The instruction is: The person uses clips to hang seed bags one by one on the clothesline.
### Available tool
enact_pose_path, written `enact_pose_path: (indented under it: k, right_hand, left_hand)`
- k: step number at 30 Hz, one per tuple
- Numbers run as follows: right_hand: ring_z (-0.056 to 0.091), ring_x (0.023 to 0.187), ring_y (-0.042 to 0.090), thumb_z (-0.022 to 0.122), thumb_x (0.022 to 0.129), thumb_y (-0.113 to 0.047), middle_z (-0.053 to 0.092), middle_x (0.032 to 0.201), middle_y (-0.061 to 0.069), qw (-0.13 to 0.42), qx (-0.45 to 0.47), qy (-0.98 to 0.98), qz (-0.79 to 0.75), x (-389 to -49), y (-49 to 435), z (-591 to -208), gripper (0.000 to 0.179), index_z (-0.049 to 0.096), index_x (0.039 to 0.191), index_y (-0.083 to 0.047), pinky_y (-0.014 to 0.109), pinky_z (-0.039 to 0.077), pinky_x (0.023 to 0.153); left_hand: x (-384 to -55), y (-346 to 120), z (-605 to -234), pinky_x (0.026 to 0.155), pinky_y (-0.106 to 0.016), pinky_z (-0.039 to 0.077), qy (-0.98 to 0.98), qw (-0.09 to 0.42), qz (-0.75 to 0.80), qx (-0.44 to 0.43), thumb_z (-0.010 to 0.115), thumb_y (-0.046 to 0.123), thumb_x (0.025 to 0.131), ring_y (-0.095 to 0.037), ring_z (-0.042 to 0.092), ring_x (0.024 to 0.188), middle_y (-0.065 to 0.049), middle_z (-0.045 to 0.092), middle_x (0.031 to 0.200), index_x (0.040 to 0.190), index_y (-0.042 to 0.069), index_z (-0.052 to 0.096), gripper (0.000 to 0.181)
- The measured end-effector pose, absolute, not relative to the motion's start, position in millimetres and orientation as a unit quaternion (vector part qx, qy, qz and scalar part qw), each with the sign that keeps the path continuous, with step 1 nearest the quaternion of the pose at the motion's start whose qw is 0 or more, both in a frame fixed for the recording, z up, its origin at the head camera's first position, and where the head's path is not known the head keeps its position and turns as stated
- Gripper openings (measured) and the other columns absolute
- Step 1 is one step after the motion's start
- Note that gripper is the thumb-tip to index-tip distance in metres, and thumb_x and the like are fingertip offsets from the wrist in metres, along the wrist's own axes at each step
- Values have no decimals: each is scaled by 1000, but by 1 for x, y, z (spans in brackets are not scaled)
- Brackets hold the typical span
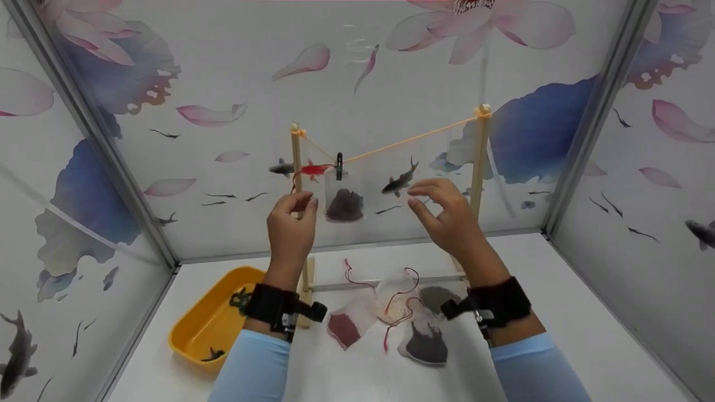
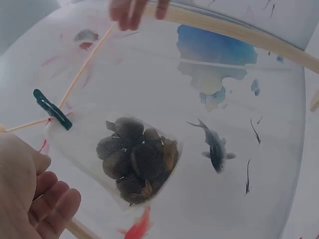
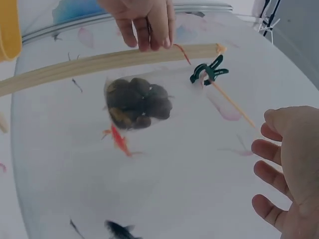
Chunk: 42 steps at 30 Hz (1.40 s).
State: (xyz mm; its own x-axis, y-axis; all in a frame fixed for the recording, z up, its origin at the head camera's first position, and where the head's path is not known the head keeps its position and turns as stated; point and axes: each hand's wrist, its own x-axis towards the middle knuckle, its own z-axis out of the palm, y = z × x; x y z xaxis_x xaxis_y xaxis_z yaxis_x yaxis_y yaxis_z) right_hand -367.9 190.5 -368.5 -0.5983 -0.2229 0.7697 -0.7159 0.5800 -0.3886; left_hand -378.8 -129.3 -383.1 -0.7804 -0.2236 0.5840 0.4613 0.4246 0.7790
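Observation:
A small see-through mesh bag (image 1: 344,204) with dark, rounded pieces in its bottom hangs from an orange cord (image 1: 413,140). A dark green spring clip (image 2: 52,109) fastens its top corner to the cord. My left hand (image 1: 291,220) is just left of the bag, thumb and fingertips pinching the red drawstring (image 3: 183,54) that runs from the clipped corner. To the right of the bag, my right hand (image 1: 449,215) is raised in the air, fingers loosely bent and apart, holding nothing. The right wrist view shows its fingers (image 3: 269,174) near the cord.
Wooden posts (image 1: 480,162) on both sides hold the sagging cord. Several more mesh bags (image 1: 427,340) with red strings lie on the white table (image 1: 368,379) between the forearms. A yellow basin (image 1: 192,329) with dark clips (image 1: 240,300) stands at the left. Patterned panels surround the table.

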Motion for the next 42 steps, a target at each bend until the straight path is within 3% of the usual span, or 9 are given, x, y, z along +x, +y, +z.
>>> enact_pose_path:
  k: [7, 12, 17, 21, 25, 28, 33, 36, 42]
  right_hand:
    - [72, 134, 35, 77, 109, -16, 80, 137, 9, 309, 258, -840, 363, -344, 206, -432, 26, 81, 133, -8, 59, 57, 114]
    - [70, 142, 35, 78, 108, -20, 77, 149, 7, 243, 271, -853, 375, -328, 194, -462, 34, 78, 141, -10, 62, 58, 115]
    - [57, 158, 37, 73, 112, -28, 66, 165, 6, 179, 297, -873, 343, -315, 177, -475, 43, 72, 152, -11, 66, 48, 126]
    - [48, 165, 35, 66, 116, -32, 57, 174, 4, 133, 325, -875, 333, -310, 164, -479, 46, 67, 159, -14, 67, 44, 129]
    - [45, 168, 32, 63, 117, -39, 54, 176, 0, 91, 357, -877, 309, -306, 152, -483, 47, 66, 161, -21, 67, 43, 130]
    - [46, 168, 31, 61, 118, -40, 53, 177, -3, 66, 377, -874, 298, -303, 146, -485, 47, 67, 160, -22, 67, 43, 130]
    - [45, 168, 27, 61, 118, -41, 52, 178, -5, 34, 397, -870, 290, -298, 139, -489, 46, 68, 159, -20, 65, 45, 129]
    - [43, 170, 22, 57, 118, -49, 50, 178, -11, -3, 399, -875, 275, -295, 133, -490, 49, 66, 161, -27, 63, 44, 131]
    - [47, 167, 20, 51, 118, -60, 56, 174, -10, -45, 383, -885, 261, -292, 126, -493, 52, 64, 162, -35, 62, 43, 132]
  left_hand:
    - [-350, -161, -442, 100, -48, 64, -818, 261, -512, -39, 76, 20, 110, -28, 72, 117, -11, 76, 121, 124, 8, 84, 20]
    - [-329, -193, -483, 109, -57, 58, -867, 210, -452, 13, 74, 21, 111, -36, 67, 126, -16, 73, 128, 127, 6, 83, 24]
    - [-317, -225, -499, 119, -64, 51, -887, 169, -424, 70, 65, 20, 114, -45, 63, 138, -24, 69, 142, 135, 1, 79, 31]
    - [-318, -251, -498, 113, -68, 54, -916, 134, -365, 95, 61, 21, 116, -51, 62, 139, -31, 63, 151, 142, -2, 74, 38]
    - [-316, -279, -501, 100, -73, 54, -951, 50, -265, 152, 61, 29, 116, -55, 64, 131, -35, 65, 147, 140, -4, 73, 43]
    - [-314, -297, -507, 92, -70, 54, -961, -16, -213, 175, 66, 37, 114, -55, 67, 121, -35, 71, 136, 134, -6, 73, 48]
    - [-314, -310, -518, 82, -51, 55, -959, -66, -210, 181, 81, 44, 104, -42, 68, 103, -27, 75, 120, 131, -8, 71, 60]
    - [-313, -313, -522, 85, -48, 54, -954, -92, -225, 175, 82, 33, 100, -36, 65, 97, -23, 76, 116, 128, -8, 72, 50]
    - [-313, -315, -524, 86, -45, 51, -955, -120, -225, 153, 70, 7, 98, -34, 62, 96, -19, 73, 109, 117, -6, 73, 22]
